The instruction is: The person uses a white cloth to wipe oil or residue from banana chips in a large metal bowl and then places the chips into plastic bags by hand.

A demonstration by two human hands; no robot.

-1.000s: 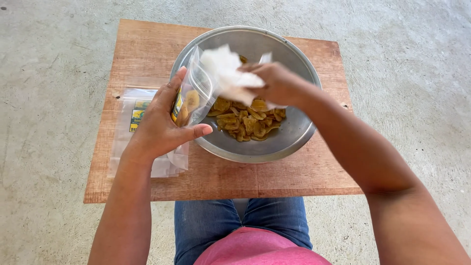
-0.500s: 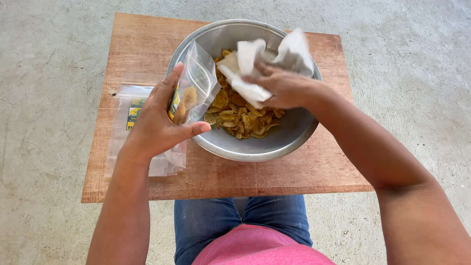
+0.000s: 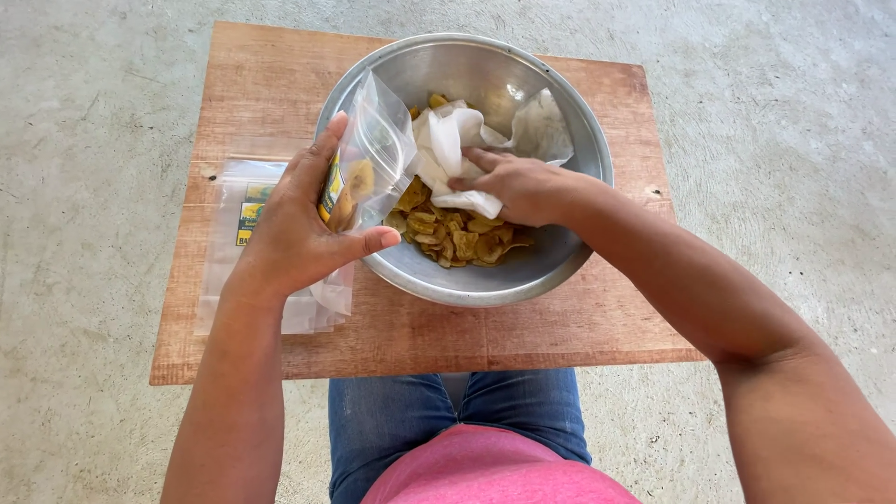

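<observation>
A large metal bowl (image 3: 523,271) sits on a small wooden table (image 3: 261,84) and holds several yellow fried chips (image 3: 457,233). My left hand (image 3: 299,224) holds a clear plastic pouch (image 3: 373,154) with a yellow label against the bowl's left rim; a few chips show inside it. My right hand (image 3: 518,182) is down in the bowl, fingers closed on a crumpled white paper sheet (image 3: 457,149) that lies over the chips.
A stack of flat clear pouches (image 3: 233,224) with yellow labels lies on the table's left side, partly under my left wrist. The table stands on a grey concrete floor (image 3: 765,121). My knees in blue jeans (image 3: 448,420) are below the table's near edge.
My right hand has gone from above the bowl down into it, carrying the white paper onto the chips. My left hand and the pouch have stayed at the bowl's left rim.
</observation>
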